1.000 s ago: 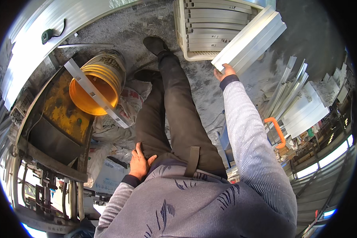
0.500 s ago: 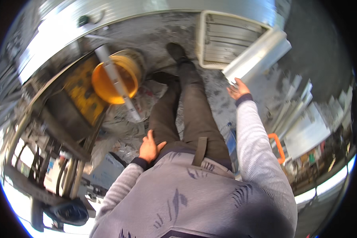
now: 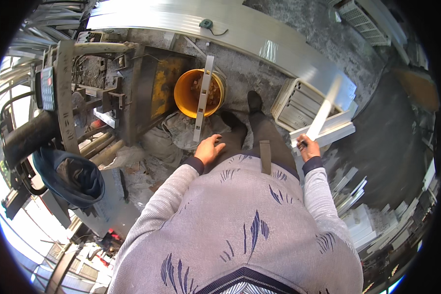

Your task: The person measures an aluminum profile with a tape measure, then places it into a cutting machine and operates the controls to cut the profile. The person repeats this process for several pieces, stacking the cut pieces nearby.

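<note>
My right hand [image 3: 308, 148] is closed around the near end of a pale metal bar [image 3: 324, 113], which points away from me and is blurred toward its far end. Beyond that hand, silvery metal profiles [image 3: 334, 130] lie at the near side of a light plastic crate [image 3: 275, 109]. My left hand [image 3: 209, 150] rests by my left thigh, fingers apart, with nothing in it. Ahead of it stands a yellow bucket [image 3: 181, 104] with brownish scraps inside. Across its opening lies a flat metal bar with square cut-outs [image 3: 200, 113].
A long silvery panel [image 3: 176, 19] spans the far side, with a green tape measure [image 3: 206, 23] on it. A machine frame [image 3: 66, 98] with a dark blue cloth-like bundle [image 3: 69, 177] stands at left. More metal offcuts [image 3: 349, 193] lie at right.
My view has swung left, so the machine shows more fully. My right hand now grips a bar that rises from the profiles. My left hand stays by my thigh.
</note>
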A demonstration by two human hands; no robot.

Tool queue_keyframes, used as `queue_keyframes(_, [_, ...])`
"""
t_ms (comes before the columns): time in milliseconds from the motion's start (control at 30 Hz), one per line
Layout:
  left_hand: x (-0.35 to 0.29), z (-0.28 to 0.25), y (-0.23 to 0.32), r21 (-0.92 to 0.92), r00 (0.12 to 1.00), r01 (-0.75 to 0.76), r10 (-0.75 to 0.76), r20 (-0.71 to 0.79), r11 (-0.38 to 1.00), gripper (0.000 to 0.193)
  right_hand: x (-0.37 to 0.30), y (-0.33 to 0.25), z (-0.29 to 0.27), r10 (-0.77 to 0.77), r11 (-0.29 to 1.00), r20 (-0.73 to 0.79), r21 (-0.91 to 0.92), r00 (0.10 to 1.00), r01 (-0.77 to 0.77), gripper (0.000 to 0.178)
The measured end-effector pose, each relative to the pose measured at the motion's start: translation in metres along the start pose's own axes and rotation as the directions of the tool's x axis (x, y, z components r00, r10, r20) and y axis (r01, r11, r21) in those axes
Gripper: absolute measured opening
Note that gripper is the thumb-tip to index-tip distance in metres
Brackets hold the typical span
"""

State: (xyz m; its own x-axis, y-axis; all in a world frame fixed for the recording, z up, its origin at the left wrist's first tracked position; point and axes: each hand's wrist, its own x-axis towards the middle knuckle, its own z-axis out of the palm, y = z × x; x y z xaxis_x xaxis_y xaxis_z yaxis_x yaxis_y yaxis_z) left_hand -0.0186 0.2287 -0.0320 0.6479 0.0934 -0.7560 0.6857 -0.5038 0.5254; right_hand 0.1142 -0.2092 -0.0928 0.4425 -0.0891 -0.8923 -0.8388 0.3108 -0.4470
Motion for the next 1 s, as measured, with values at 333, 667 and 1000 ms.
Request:
queue_keyframes(333, [-0.010, -0.043, -0.085, -0.049, 0.965, 0.116, -0.124, -0.232, 0.992, 0.051, -0.056, -0.063, 0.106, -0.553, 0.176, 0.266, -0.889, 0.790, 0.422, 0.044])
queue_keyframes(667, [-0.013, -0.041, -0.101, -0.246, 0.936, 0.152, -0.220, -0.277, 0.957, 0.046, -0.086, -0.115, 0.175, -0.658, 0.201, 0.435, -0.685, 0.615, 0.700, 0.048])
queue_keyframes(1000, [-0.029, -0.126, 0.147, -0.574, 0.841, -0.539, 0.355, -0.409, 0.616, 0.060, -0.163, -0.143, 0.279, -0.379, 0.527, 0.846, -0.137, 0.376, 0.839, 0.036])
